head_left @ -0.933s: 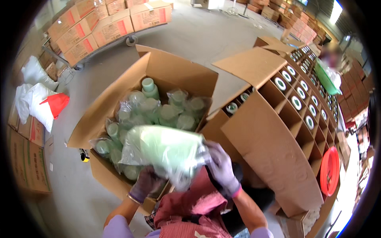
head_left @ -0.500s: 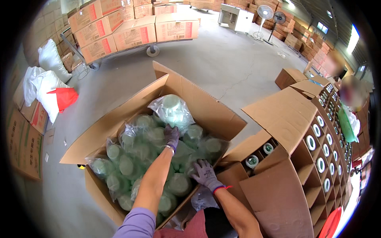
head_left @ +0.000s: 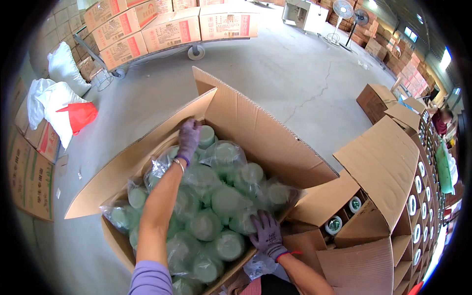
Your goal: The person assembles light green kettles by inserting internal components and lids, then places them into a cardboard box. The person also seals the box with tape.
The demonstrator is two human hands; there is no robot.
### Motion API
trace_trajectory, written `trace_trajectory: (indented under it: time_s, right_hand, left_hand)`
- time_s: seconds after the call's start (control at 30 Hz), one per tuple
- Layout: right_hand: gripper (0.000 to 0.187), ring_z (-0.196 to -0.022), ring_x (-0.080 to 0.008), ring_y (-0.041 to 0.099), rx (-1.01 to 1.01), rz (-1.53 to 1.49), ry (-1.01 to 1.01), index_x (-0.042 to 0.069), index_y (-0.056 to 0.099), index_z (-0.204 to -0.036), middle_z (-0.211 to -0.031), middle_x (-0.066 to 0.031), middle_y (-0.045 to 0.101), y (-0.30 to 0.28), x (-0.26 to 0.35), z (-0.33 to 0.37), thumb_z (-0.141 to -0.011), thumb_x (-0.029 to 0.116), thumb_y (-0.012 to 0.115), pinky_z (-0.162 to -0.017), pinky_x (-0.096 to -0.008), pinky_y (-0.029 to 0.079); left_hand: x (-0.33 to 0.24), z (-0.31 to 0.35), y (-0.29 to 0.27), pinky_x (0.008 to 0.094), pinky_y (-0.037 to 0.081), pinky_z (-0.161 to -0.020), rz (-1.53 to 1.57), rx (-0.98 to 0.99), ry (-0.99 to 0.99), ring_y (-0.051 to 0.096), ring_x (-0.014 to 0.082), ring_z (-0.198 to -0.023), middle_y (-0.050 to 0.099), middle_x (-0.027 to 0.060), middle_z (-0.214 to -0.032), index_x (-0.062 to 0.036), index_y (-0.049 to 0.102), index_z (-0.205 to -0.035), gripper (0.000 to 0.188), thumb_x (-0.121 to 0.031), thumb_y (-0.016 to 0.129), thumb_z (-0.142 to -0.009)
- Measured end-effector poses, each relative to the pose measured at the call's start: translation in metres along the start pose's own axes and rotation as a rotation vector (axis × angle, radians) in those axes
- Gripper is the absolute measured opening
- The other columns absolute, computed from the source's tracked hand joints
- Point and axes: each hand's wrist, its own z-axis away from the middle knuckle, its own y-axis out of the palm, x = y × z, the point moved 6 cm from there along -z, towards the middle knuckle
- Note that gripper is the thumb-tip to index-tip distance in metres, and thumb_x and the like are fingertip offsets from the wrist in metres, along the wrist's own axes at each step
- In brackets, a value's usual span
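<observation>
A large open cardboard box (head_left: pixel 255 128) is packed with pale green, see-through round containers (head_left: pixel 204 225) in clear plastic bags. Whether they are jars or cups I cannot tell. My left hand (head_left: pixel 189 140), in a grey-purple glove, reaches to the box's far corner beside one container (head_left: pixel 206 136). Its fingers are curled together near the cardboard wall; what they grip, if anything, is hidden. At the box's right side, my right hand (head_left: pixel 268 236), gloved alike, lies with fingers spread on a bagged container (head_left: pixel 243 221).
On the right stands an open carton (head_left: pixel 371 167) with white-rimmed jars (head_left: pixel 333 225), beside divided cartons holding more. A cart of stacked boxes (head_left: pixel 172 27) stands far left, near white sacks (head_left: pixel 59 108) and a red bag (head_left: pixel 81 117). Two fans (head_left: pixel 342 10) and a person (head_left: pixel 441 120) are farther off.
My left hand has moved away and leftward, from the middle of the containers to the far corner. The bagged container there now sits lower among the others. My right hand stays on the right side.
</observation>
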Motion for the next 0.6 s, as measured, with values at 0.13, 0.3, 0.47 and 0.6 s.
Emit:
trace_trajectory:
  time_s: [0.13, 0.3, 0.47, 0.6]
  right_hand:
    - [0.071, -0.130, -0.0399, 0.040, 0.045, -0.046, -0.013, 0.016, 0.048, -0.138, -0.144, -0.0196, 0.040, 0.001, 0.001, -0.007, -0.074, 0.041, 0.066, -0.103, -0.0538, 0.036]
    - [0.066, -0.126, -0.0398, 0.045, -0.028, -0.073, -0.057, 0.016, 0.050, -0.135, -0.140, -0.0182, 0.044, -0.001, -0.003, -0.006, -0.075, 0.042, 0.064, -0.100, -0.0534, 0.039]
    - [0.065, -0.126, -0.0401, 0.045, -0.002, -0.051, -0.063, 0.014, 0.050, -0.137, -0.142, -0.0190, 0.044, -0.003, -0.002, -0.003, -0.080, 0.042, 0.063, -0.100, -0.0524, 0.040]
    - [0.064, -0.126, -0.0391, 0.045, -0.062, -0.080, -0.078, 0.015, 0.051, -0.135, -0.141, -0.0178, 0.044, -0.003, 0.002, -0.003, -0.078, 0.041, 0.063, -0.099, -0.0531, 0.039]
  left_hand:
    - [0.123, -0.024, 0.043, 0.0492, 0.052, -0.085, -0.536, 0.222, 0.005, 0.064, 0.0422, -0.094, 0.068, 0.0202, -0.096, -0.0032, 0.067, -0.093, 0.024, -0.019, 0.049, -0.090]
    - [0.170, -0.009, 0.084, 0.0468, 0.051, -0.093, -0.780, 0.567, -0.289, 0.063, 0.0338, -0.112, 0.066, 0.0188, -0.117, -0.0065, 0.070, -0.109, 0.031, -0.022, 0.051, -0.091]
    - [0.174, -0.004, 0.095, 0.0461, 0.050, -0.093, -0.855, 0.731, -0.324, 0.063, 0.0281, -0.115, 0.063, 0.0132, -0.126, -0.0108, 0.070, -0.114, 0.032, -0.025, 0.051, -0.092]
    - [0.158, 0.007, 0.061, 0.0450, 0.051, -0.092, -0.979, 0.478, -0.102, 0.064, 0.0352, -0.107, 0.066, 0.0210, -0.116, -0.0074, 0.070, -0.110, 0.035, -0.029, 0.061, -0.084]
